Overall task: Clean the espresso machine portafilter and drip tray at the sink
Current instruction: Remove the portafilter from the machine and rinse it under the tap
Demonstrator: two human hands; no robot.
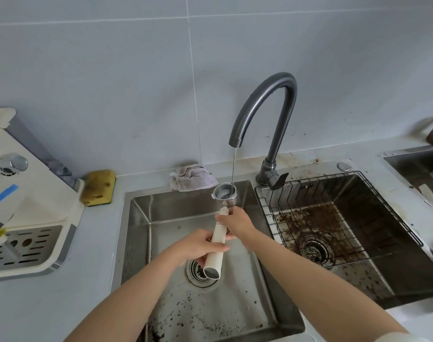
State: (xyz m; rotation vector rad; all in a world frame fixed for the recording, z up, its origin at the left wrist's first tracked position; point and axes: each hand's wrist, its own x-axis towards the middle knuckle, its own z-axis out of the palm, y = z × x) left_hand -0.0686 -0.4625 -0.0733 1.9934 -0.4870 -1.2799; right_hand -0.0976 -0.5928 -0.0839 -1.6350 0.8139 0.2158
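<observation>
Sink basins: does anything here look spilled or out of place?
Yes. Dark coffee grounds speckle the left basin floor, and a thick brown residue coats the right basin under the wire rack. Brown stains mark the counter behind the faucet. The portafilter itself looks fine.

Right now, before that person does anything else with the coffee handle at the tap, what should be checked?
1. Water stream from the faucet lands in the portafilter: ok.
2. Left hand grips the portafilter's handle: ok.
3. Right hand holds its neck: ok.
4. Portafilter is over the left sink basin: ok.
5. Portafilter free of grounds: cannot tell.
6. Drip tray washed: not ok, it sits on the espresso machine.
</observation>
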